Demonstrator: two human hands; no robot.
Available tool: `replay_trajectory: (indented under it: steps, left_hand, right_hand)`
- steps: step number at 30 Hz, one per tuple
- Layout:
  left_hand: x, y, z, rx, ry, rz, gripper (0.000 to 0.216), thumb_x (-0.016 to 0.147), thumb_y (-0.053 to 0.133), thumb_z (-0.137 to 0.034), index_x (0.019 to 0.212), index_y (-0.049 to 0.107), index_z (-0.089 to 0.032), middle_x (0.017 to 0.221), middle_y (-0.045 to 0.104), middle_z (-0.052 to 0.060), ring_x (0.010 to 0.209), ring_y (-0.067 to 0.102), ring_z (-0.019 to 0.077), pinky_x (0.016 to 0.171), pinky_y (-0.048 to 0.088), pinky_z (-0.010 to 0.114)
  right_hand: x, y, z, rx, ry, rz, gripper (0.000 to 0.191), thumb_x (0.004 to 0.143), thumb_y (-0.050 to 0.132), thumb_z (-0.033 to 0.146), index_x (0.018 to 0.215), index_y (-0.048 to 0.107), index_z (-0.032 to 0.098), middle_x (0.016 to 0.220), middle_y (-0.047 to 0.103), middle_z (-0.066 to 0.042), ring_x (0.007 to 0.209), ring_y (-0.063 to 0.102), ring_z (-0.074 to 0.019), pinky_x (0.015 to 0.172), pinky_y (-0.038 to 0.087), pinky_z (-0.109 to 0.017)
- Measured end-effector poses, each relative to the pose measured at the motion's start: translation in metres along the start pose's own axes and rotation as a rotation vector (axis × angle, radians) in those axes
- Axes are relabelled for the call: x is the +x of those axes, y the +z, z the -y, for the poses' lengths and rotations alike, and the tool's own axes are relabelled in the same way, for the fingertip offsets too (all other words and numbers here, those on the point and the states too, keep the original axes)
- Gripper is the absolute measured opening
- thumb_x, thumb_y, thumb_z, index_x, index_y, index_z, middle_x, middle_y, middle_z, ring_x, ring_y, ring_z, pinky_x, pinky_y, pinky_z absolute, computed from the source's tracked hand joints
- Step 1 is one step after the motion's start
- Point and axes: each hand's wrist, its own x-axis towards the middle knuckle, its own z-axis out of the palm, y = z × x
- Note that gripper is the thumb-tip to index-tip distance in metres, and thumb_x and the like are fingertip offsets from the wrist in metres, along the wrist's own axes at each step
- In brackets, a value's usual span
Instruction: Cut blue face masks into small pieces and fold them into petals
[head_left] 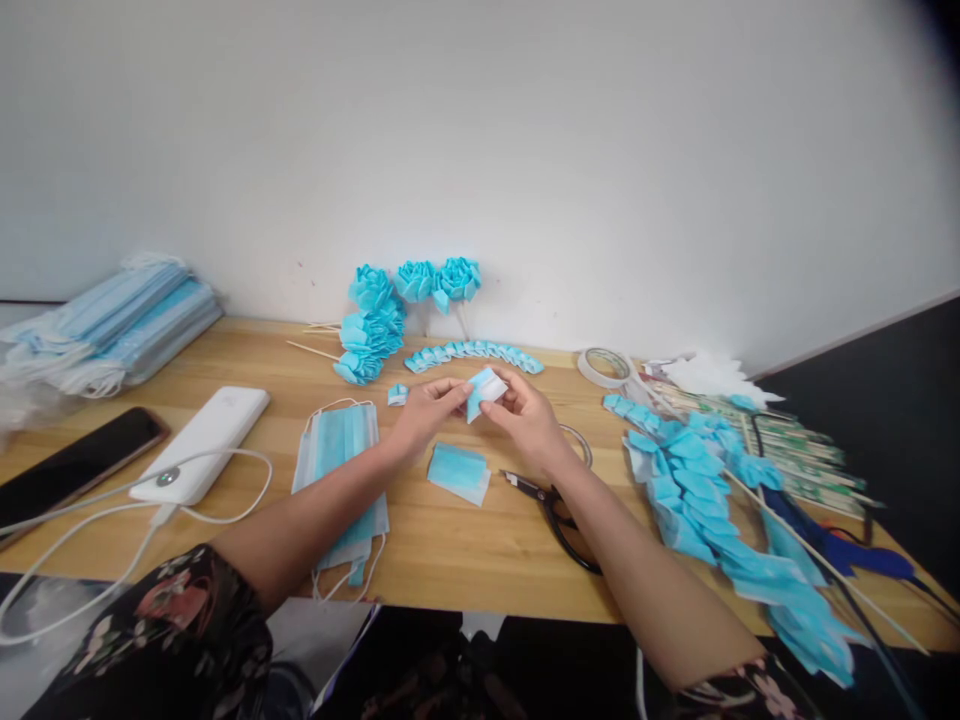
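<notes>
Wooden worktop (465, 550) beneath me; my left grip (424, 410) and right grip (525, 420) both pinch one folded blue piece (486, 388).

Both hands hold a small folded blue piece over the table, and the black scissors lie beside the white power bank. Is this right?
Not quite. The head view shows the left hand and right hand holding the folded blue piece, but the black scissors lie by the right wrist, far from the white power bank at the left.
</notes>
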Motion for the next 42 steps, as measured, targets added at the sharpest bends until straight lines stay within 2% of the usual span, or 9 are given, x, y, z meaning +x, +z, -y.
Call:
replay_trajectory:
  steps: [8,13,18,22,27,30,33,35,42]
  left_hand:
    - [-0.001,0.0,-0.002,0.054,-0.027,0.021,0.031,0.07,0.071,-0.045,0.066,0.067,-0.015,0.061,0.057,0.0,0.062,0.047,0.0119,0.065,0.037,0.027]
    - [-0.002,0.0,-0.003,0.071,-0.018,0.021,0.03,0.071,0.071,-0.045,0.064,0.067,-0.015,0.061,0.058,0.0,0.062,0.048,0.0123,0.065,0.037,0.027]
    - [-0.001,-0.001,0.0,0.003,-0.018,-0.024,0.031,0.073,0.071,-0.046,0.071,0.07,-0.015,0.065,0.062,0.002,0.064,0.052,0.0133,0.066,0.04,0.028]
    - [0.002,-0.003,0.004,-0.094,-0.052,-0.041,0.032,0.073,0.072,-0.047,0.076,0.071,-0.015,0.066,0.063,0.003,0.062,0.053,0.0124,0.06,0.038,0.025]
    - [0.002,-0.002,0.003,-0.268,-0.07,-0.02,0.033,0.069,0.077,-0.045,0.079,0.069,-0.014,0.068,0.064,0.003,0.065,0.058,0.013,0.061,0.043,0.025]
    - [0.001,-0.001,0.002,-0.331,-0.075,-0.039,0.034,0.066,0.08,-0.041,0.081,0.068,-0.013,0.069,0.065,0.002,0.066,0.06,0.0132,0.065,0.047,0.027]
    - [0.001,0.0,0.003,-0.357,-0.071,-0.049,0.033,0.066,0.081,-0.037,0.081,0.066,-0.013,0.073,0.066,0.002,0.067,0.061,0.0129,0.07,0.05,0.03]
    - [0.001,0.001,0.003,-0.373,-0.067,-0.053,0.031,0.066,0.081,-0.035,0.08,0.064,-0.013,0.076,0.066,0.002,0.067,0.061,0.0124,0.072,0.051,0.031]
    - [-0.002,0.005,0.003,-0.45,-0.06,-0.044,0.028,0.067,0.08,-0.029,0.079,0.06,-0.015,0.076,0.063,-0.001,0.072,0.06,0.0102,0.073,0.048,0.026]
  right_hand:
    - [-0.001,-0.001,0.006,-0.003,-0.03,0.017,0.043,0.081,0.068,0.041,0.119,0.063,0.021,0.109,0.07,-0.006,0.098,0.065,-0.0206,0.088,0.051,-0.034]
    - [-0.002,0.001,0.014,0.034,0.008,-0.026,0.037,0.081,0.066,0.046,0.109,0.067,0.022,0.107,0.072,-0.005,0.097,0.066,-0.0216,0.09,0.052,-0.037]
    - [-0.001,-0.001,0.009,0.035,-0.068,-0.11,0.032,0.086,0.06,0.048,0.107,0.062,0.023,0.102,0.069,-0.004,0.095,0.065,-0.0199,0.085,0.054,-0.036]
    - [0.0,-0.002,0.008,-0.015,-0.124,-0.157,0.024,0.085,0.062,0.043,0.097,0.058,0.023,0.099,0.065,-0.004,0.097,0.062,-0.0191,0.084,0.052,-0.034]
    - [-0.002,0.001,0.014,-0.047,-0.16,-0.218,0.028,0.082,0.066,0.037,0.103,0.054,0.024,0.113,0.063,-0.007,0.109,0.059,-0.0204,0.086,0.05,-0.034]
    - [-0.002,0.002,0.013,-0.081,-0.142,-0.205,0.027,0.081,0.065,0.039,0.1,0.055,0.023,0.112,0.064,-0.008,0.111,0.059,-0.0217,0.087,0.05,-0.035]
    - [-0.002,0.002,0.012,-0.134,-0.122,-0.165,0.027,0.08,0.065,0.042,0.097,0.057,0.023,0.11,0.065,-0.007,0.103,0.062,-0.0215,0.085,0.052,-0.036]
    - [-0.003,0.003,0.014,-0.188,-0.143,-0.148,0.026,0.08,0.065,0.041,0.099,0.058,0.023,0.111,0.066,-0.006,0.098,0.063,-0.0207,0.086,0.052,-0.037]
    - [-0.009,0.009,0.018,-0.429,-0.246,-0.13,0.031,0.078,0.069,0.036,0.103,0.057,0.024,0.113,0.065,-0.006,0.104,0.061,-0.0234,0.089,0.051,-0.041]
